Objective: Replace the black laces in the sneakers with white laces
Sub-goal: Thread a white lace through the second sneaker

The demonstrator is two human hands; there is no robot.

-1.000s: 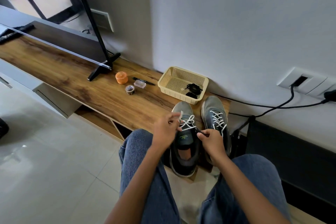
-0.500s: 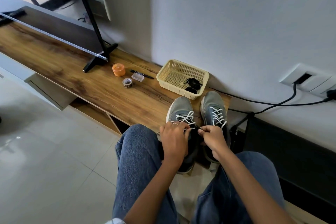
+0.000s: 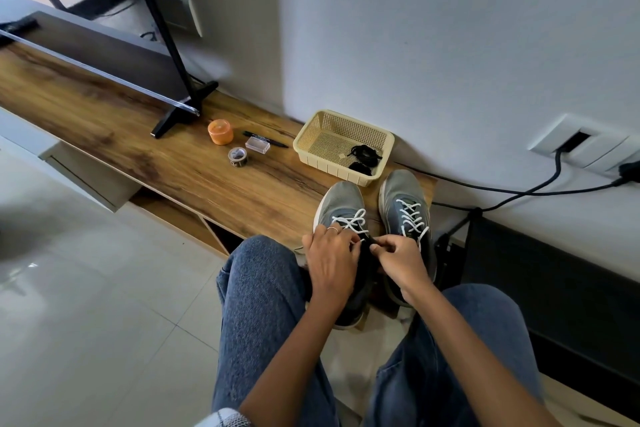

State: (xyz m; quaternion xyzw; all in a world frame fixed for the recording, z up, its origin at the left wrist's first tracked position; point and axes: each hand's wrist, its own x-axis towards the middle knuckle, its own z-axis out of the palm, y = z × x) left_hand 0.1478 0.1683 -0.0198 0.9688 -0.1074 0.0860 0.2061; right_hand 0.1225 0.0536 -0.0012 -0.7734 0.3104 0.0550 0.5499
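Observation:
Two grey sneakers stand side by side on the end of the wooden bench (image 3: 194, 177), toes toward the wall. The left sneaker (image 3: 341, 204) carries a white lace (image 3: 351, 222) through its lower eyelets. The right sneaker (image 3: 403, 199) is laced in white up its front. My left hand (image 3: 330, 255) covers the left sneaker's tongue, fingers curled at the lace. My right hand (image 3: 398, 258) pinches the shoe's dark upper edge or the lace there, beside the left hand. Black laces (image 3: 363, 158) lie bundled in the beige basket (image 3: 311, 140).
An orange tub (image 3: 220, 132), a tape roll (image 3: 237, 157), a small clear box (image 3: 257, 145) and a black pen (image 3: 273, 143) lie on the bench left of the basket. A black stand foot (image 3: 183, 107) rests further left. Black cables (image 3: 502, 189) run from wall sockets on the right.
My left hand has come down from a raised pull of the lace end onto the left sneaker's tongue. My right hand stayed at the shoe's upper edge. The view shifted slightly.

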